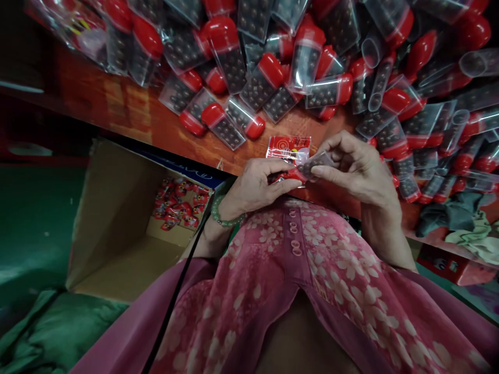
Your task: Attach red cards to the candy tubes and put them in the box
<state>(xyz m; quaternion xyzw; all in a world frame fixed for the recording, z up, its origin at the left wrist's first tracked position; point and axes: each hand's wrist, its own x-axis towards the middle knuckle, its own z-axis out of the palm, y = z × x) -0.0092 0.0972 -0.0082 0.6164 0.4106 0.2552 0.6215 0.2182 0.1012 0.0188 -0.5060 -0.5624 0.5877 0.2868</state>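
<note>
Close to the table's front edge, my two hands meet at a clear flat tube [315, 162] of dark round beads with a red end. My right hand [353, 166] pinches the tube's clear end between thumb and fingers. My left hand [259, 183], with a green bead bracelet [226, 215] at the wrist, is closed around the red end. A red printed packet [287, 146] lies against the fingers, partly behind the tube. Whether the tube is inside the packet I cannot tell.
Several similar red-ended tubes [230, 62] are heaped across the back and right of the orange-brown table [152, 122]. At lower left an open cardboard box [117, 218] holds several red packets [181, 203]. Crumpled cloth [448, 210] lies at the right edge.
</note>
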